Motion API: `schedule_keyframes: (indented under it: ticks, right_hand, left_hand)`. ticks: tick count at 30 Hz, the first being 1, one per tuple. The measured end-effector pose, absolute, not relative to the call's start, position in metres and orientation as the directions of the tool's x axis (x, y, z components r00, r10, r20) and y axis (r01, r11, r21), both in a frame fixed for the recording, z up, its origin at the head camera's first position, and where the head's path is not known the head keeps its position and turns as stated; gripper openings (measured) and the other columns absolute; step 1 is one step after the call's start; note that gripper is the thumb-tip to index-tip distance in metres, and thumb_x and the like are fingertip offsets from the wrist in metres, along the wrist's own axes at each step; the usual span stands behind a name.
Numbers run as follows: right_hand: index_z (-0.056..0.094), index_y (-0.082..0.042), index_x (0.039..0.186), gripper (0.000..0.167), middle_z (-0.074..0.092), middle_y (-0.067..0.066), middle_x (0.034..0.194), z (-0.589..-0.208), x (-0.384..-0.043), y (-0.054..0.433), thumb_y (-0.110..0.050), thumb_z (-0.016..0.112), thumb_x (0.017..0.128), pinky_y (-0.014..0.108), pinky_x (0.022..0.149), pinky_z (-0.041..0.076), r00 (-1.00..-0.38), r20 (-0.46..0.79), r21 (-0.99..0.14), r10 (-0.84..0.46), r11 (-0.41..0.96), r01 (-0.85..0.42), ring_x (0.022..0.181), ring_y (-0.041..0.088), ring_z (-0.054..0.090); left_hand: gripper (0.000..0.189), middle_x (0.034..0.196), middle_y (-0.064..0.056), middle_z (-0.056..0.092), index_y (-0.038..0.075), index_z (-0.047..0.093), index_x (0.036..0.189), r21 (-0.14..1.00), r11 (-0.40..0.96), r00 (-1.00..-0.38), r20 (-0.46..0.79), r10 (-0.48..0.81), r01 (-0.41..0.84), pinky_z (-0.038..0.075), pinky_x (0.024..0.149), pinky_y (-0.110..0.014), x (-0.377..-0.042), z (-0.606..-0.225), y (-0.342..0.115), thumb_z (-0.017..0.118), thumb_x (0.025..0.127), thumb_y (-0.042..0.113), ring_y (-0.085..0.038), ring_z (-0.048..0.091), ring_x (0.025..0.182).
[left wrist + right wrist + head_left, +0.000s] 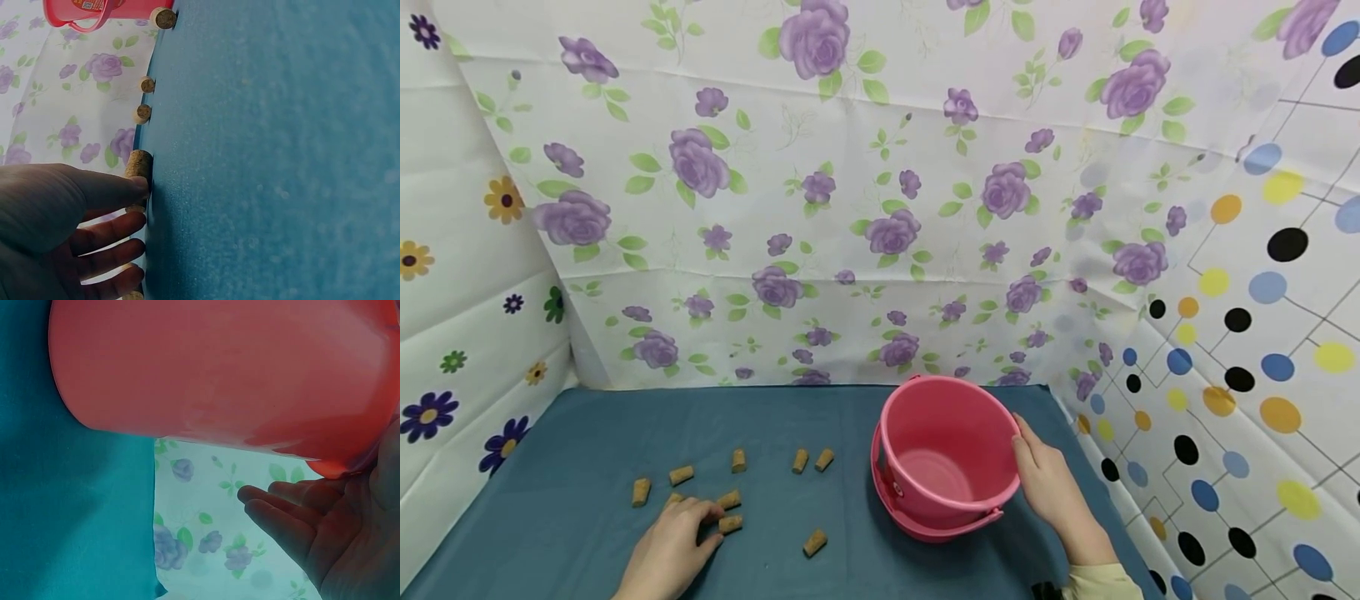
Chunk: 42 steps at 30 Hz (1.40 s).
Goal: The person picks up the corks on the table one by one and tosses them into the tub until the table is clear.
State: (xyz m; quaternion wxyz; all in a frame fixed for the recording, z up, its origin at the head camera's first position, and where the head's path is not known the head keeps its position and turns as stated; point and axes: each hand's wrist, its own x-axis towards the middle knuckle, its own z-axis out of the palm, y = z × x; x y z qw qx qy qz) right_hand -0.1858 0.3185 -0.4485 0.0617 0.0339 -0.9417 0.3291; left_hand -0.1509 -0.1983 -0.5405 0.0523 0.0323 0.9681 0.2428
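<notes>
My left hand (672,546) is low over the blue cloth among several corks, fingers slightly bent. In the left wrist view, its thumb (139,182) is right at a cork (139,164), with the fingers spread below. Two corks, an upper one (730,499) and a lower one (731,524), lie just beyond the fingertips in the head view; another (673,500) is partly hidden behind the hand. On the right, a pink bucket (936,492) stands with its mouth up. My right hand (1051,479) holds its right rim, fingers stretched along the outside (281,525).
More corks are scattered on the blue cloth (775,575): one at far left (641,492), one at the back (739,460), a pair nearer the bucket (801,461) and one in front (815,543). The bucket's handle (955,532) hangs down its front. Patterned sheets (850,333) enclose the table.
</notes>
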Motion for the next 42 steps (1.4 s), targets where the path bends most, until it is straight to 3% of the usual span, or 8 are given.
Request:
schedule_keyframes:
  ticks: [42]
  right_hand:
    - [0.03, -0.006, 0.169, 0.061, 0.069, 0.02, 0.138, -0.449, -0.185, 0.319, -0.04, 0.033, 0.118, 0.063, 0.107, 0.05, -0.989, 0.148, -0.62, -0.023, 0.777, -0.111, 0.135, 0.04, 0.061]
  left_hand:
    - [0.024, 0.1, 0.001, 0.07, 0.01, 0.077, 0.111, 0.532, 0.846, -0.998, -0.061, -0.001, -0.033, 0.057, 0.079, -0.05, -0.152, -0.526, -0.183, 0.086, 0.091, 0.02, -0.021, 0.067, 0.092]
